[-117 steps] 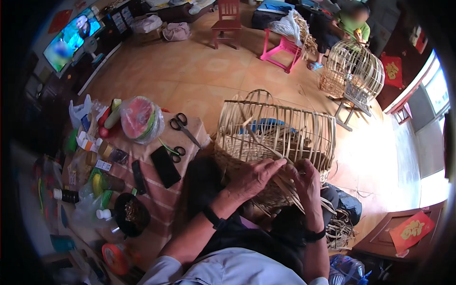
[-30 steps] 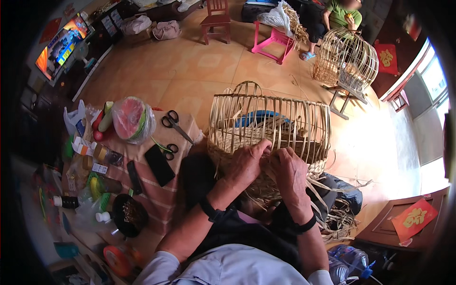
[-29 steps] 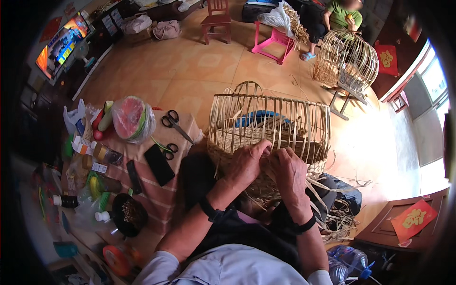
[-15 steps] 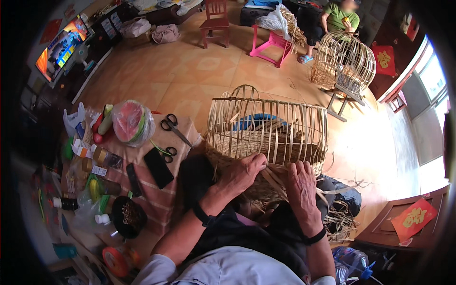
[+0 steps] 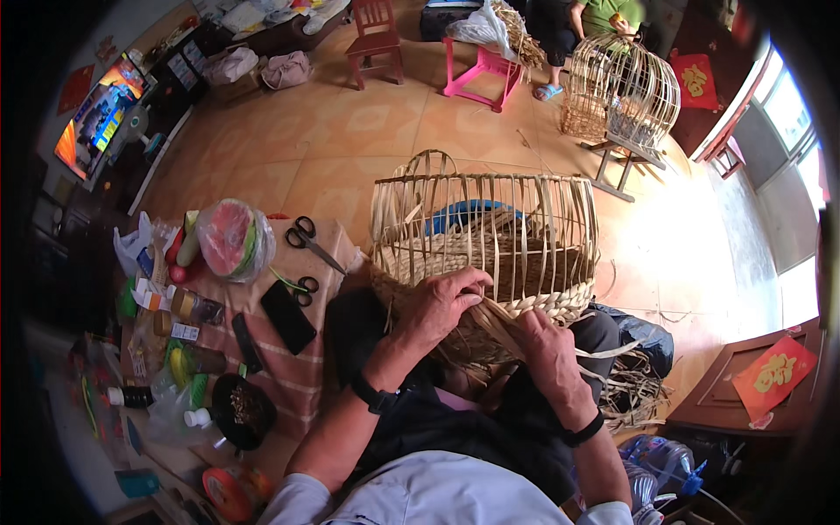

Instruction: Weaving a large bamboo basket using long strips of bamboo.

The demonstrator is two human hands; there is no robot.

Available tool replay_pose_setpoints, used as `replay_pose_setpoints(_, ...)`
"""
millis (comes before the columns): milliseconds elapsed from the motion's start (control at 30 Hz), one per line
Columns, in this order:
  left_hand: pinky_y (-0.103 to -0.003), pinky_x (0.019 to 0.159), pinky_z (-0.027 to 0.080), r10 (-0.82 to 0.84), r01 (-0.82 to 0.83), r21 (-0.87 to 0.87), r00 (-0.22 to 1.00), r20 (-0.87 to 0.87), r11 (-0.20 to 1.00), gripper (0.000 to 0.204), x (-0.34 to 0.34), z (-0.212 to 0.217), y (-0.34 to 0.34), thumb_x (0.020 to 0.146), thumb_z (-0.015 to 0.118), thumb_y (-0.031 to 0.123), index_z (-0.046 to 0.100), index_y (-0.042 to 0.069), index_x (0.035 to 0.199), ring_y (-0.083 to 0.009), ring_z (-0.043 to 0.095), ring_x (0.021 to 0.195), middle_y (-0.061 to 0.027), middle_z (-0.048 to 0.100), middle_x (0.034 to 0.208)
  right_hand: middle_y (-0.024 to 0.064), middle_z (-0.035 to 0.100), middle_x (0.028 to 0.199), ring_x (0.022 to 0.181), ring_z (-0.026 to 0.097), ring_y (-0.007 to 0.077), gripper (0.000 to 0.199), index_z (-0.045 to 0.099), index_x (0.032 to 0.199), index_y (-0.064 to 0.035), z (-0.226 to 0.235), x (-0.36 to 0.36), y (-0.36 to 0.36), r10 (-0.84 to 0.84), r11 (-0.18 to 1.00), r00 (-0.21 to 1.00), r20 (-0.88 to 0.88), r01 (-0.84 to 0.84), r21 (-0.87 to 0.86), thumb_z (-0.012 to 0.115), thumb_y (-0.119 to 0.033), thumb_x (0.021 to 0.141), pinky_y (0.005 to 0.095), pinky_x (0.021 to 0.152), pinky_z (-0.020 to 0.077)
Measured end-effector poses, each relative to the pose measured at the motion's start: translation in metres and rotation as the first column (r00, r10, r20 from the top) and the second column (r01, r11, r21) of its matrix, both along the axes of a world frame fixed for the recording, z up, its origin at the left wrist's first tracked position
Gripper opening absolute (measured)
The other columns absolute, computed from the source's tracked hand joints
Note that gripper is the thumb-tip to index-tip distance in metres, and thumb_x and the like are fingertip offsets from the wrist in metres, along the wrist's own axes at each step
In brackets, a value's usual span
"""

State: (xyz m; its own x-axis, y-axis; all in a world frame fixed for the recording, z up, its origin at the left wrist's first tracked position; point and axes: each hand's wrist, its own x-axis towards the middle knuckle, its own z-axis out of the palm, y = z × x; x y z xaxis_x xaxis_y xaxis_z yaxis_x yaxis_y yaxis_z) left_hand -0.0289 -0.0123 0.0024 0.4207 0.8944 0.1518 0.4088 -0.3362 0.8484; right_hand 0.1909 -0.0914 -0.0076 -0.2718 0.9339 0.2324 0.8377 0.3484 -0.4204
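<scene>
A partly woven straw basket rests in front of me, its upper part bare upright strips under a thin rim, its lower part densely woven. My left hand pinches straw strips at the near side of the weave, fingers closed. Just to its right, my right hand is wrapped round the other end of a bundle of flat straw strips, which stretches between both hands. A thick braided edge shows behind the right hand. Something blue lies inside or behind the basket; I cannot tell which.
The table on my left bears scissors, a phone, wrapped watermelon and jars. Loose straw and water bottles are at right. Beyond stand a pink stool, a red chair and another person behind a second basket.
My right hand has moved lower and turned, pulling the strips into a tighter bundle; the braided edge behind it now shows. My left hand keeps its pinch. The whole view has shifted a little.
</scene>
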Motion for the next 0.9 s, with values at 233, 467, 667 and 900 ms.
replay_pose_setpoints(233,-0.034,0.079,0.055,-0.055,0.054,-0.047,0.998,-0.027,0.997,0.017,-0.011,0.0,0.01,0.089,0.07,0.008,0.076,0.004,0.104,-0.0265,0.072,0.087,-0.0145,0.075,0.091,0.0108,0.058,0.094,0.092,0.057,0.0334,0.032,0.062,0.107,-0.0068,0.042,-0.008,-0.011,-0.123,0.963,0.988,-0.091,0.141,0.229,0.075,-0.009,0.078,0.0438,0.079,0.0501)
replay_pose_setpoints(467,-0.035,0.077,0.055,-0.105,0.103,-0.059,0.994,-0.036,0.993,0.017,-0.008,0.001,0.017,0.086,0.074,0.009,0.076,0.004,0.102,-0.0264,0.073,0.085,-0.0158,0.075,0.092,0.0134,0.062,0.083,0.078,0.067,0.0347,0.017,0.056,0.096,-0.0059,0.002,-0.025,-0.022,-0.155,0.988,0.986,0.063,0.155,0.011,0.067,-0.013,0.086,0.0459,0.065,0.0533)
replay_pose_setpoints(667,-0.034,0.076,0.055,-0.104,0.097,-0.101,0.993,-0.064,0.99,0.015,-0.008,-0.001,0.02,0.085,0.074,0.007,0.077,0.005,0.099,-0.025,0.073,0.083,-0.0152,0.075,0.089,0.0195,0.064,0.08,0.067,0.066,0.0399,0.016,0.053,0.094,-0.0049,0.015,-0.017,-0.049,-0.178,0.969,0.984,0.029,0.18,-0.17,0.063,-0.017,0.094,0.0484,0.056,0.0509)
replay_pose_setpoints(900,-0.033,0.078,0.055,-0.08,0.076,-0.098,0.996,-0.038,0.992,0.015,-0.006,-0.002,0.017,0.084,0.075,0.005,0.078,0.007,0.098,-0.0233,0.073,0.086,-0.0122,0.077,0.092,0.019,0.067,0.076,0.068,0.067,0.0414,0.018,0.054,0.098,-0.0077,0.052,-0.038,-0.075,-0.083,0.913,0.97,-0.229,-0.018,-0.407,0.069,-0.015,0.091,0.0487,0.057,0.0512)
